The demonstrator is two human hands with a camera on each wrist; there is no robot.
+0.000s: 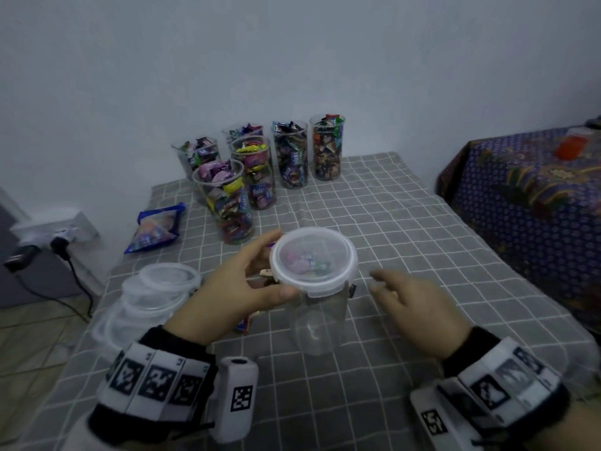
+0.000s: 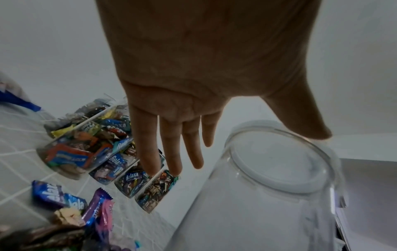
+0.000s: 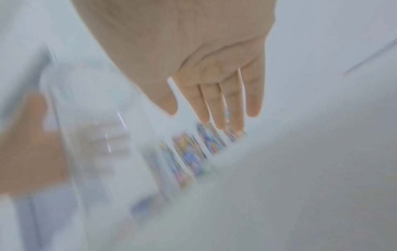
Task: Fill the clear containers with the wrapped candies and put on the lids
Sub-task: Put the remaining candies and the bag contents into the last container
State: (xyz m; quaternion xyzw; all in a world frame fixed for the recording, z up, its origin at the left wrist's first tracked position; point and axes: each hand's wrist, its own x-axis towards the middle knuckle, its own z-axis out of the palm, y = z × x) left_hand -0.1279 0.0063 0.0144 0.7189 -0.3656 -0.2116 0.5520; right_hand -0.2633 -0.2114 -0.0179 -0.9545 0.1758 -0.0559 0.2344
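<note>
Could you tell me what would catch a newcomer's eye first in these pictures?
First, the clear container at the centre of the checked tablecloth, its white lid on top; the left hand holds it at the rim while the right hand hovers open beside it. Next, six open containers of wrapped candies stand by the wall, and spare lids lie stacked at the left edge.
</note>
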